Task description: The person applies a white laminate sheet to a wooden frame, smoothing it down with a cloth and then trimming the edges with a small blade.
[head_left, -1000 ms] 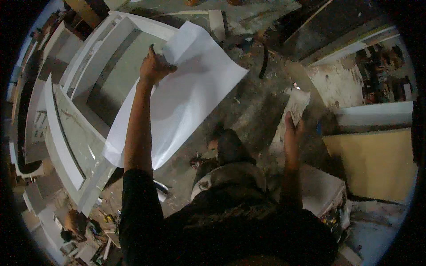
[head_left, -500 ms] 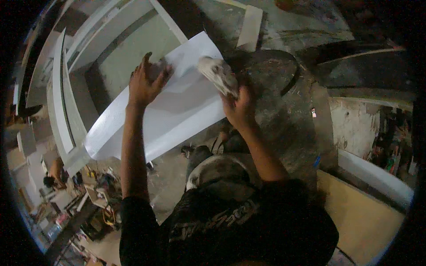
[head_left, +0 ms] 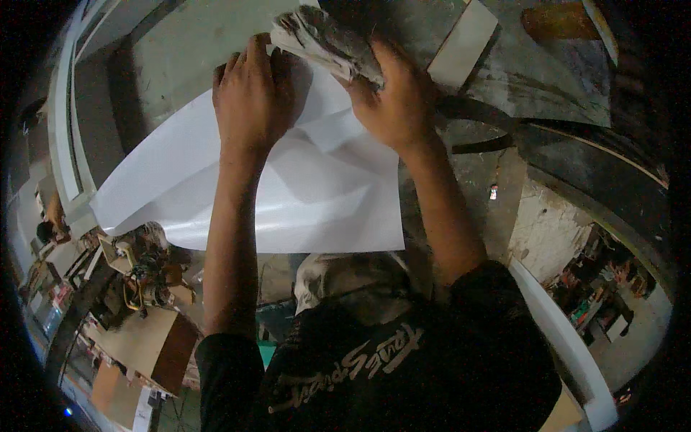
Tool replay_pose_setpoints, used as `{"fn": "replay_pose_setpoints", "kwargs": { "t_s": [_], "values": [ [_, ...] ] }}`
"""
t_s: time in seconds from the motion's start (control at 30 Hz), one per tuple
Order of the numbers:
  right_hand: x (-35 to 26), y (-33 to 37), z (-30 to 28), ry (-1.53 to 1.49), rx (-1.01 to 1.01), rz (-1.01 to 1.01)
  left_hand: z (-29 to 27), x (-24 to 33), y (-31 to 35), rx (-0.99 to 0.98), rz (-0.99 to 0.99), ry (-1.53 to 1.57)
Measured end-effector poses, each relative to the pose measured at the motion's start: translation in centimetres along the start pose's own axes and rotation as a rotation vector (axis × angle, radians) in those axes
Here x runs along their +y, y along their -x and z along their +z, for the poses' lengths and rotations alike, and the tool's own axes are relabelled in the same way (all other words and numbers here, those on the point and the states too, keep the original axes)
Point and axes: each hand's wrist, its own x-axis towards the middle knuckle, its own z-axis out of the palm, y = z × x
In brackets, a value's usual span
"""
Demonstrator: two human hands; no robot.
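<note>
Where sheet (head_left: 338, 216) overlaps open box (head_left: 104, 108), right hand (head_left: 396, 104) grips cloth (head_left: 324, 43).

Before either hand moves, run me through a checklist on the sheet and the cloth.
1. Cloth secured: ok, bunched in the right hand.
2. Left hand at the white sheet: ok, over its upper part.
3. Left hand gripping the sheet: cannot tell, its fingertips are partly hidden.
4. Sheet lying flat: not ok, it bows and ripples.
5. Sheet's lower right corner free of hands: ok.
6. Sheet apart from the pale frame: cannot tell, they overlap in view near the sheet's left end.
</note>
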Motion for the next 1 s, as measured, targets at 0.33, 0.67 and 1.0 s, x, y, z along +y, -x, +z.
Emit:
{"fn": "replay_pose_setpoints", "kwargs": {
  "t_s": [0.33, 0.67, 1.0],
  "values": [
    [-1.9, -6.0, 0.1, 0.032, -0.260, -0.279, 0.5, -1.0, 0.0, 0.001, 0.084, -0.154],
    [0.3, -6.8, 2.2, -0.002, -0.049, -0.440, 0.6, -2.0, 0.4, -0.081, 0.101, -0.318],
    [-0.5, -1.1, 0.2, 0.044, -0.238, -0.377, 1.7, -3.7, 0.5, 0.258, 0.383, -0.320]
  ]
}}
